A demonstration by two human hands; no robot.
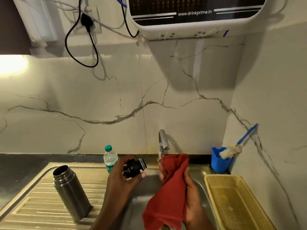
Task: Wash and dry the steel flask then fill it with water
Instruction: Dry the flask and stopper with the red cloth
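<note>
A plastic bottle (110,157) stands behind the sink, a blue brush holder (220,161) beside a yellow basket (235,203)

The white water purifier (191,17) on the wall carried the web address "www.drinkprime.in" in pale letters on its dark front panel. The green label of the plastic water bottle (110,159) behind the sink showed the letters "Bisl", the rest hidden by a hand.

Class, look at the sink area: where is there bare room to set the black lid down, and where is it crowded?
Free: the ribbed drainboard left of the steel flask, and between the flask and the left hand. The yellow basket looks bare. Crowded: over the basin, where the left hand holds the lid and the right hand the red cloth.
</note>
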